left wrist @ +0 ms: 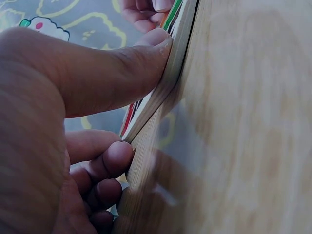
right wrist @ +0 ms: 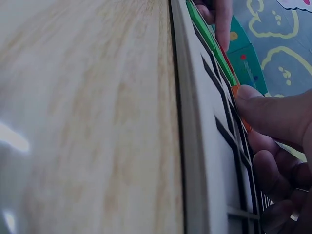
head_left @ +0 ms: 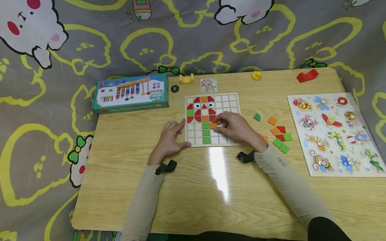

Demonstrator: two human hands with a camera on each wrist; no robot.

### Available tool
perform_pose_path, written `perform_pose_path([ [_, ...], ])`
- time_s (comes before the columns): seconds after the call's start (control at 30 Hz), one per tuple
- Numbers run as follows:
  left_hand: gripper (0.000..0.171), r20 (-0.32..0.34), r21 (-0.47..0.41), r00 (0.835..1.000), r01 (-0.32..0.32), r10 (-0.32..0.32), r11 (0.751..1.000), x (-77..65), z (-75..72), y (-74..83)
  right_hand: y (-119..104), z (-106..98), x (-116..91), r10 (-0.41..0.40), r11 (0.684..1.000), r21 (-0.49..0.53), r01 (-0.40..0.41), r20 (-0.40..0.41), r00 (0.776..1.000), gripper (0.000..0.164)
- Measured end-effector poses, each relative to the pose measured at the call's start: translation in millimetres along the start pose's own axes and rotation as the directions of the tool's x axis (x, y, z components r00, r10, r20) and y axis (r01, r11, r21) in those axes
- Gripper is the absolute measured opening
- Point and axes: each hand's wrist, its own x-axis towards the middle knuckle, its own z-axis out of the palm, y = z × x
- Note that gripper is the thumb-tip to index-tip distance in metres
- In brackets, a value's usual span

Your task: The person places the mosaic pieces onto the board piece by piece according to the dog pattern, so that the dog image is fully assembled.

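We see the left hand (head_left: 169, 139) palm down at the board's (head_left: 198, 134) left edge, thumb at the near corner, forefinger reaching up the side, fingers spread apart. The right hand (head_left: 233, 129) bends in from the right, its thumb and forefinger clamped on an orange tile (head_left: 213, 126) over the grid, just right of the green tiles (head_left: 206, 132). It hides some squares beneath it, so we cannot tell whether the tile lies flat. Another orange tile (head_left: 265, 138) is partly covered by the right wrist; both sleeves (head_left: 141, 204) run toward the lower edge.
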Motion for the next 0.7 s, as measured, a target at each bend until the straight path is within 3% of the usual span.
perform_pose_path([
  [0.33,0.098,-0.007,0.012,1.0,-0.004,0.004,1.0,-0.6,-2.2,0.6,-4,2,3,-0.014,0.997,-0.083,0.011,-0.032,0.999,0.023],
  [0.5,0.098,-0.003,0.0,1.0,-0.006,0.006,1.0,-0.3,-0.7,-0.2,-1,-1,-1,-0.042,0.998,-0.054,0.038,-0.066,0.997,0.022],
  [0.7,0.098,-0.002,0.004,1.0,-0.004,0.004,1.0,0.0,1.2,-0.7,14,-29,-27,-0.03,0.999,0.013,0.033,-0.176,0.984,0.023],
])
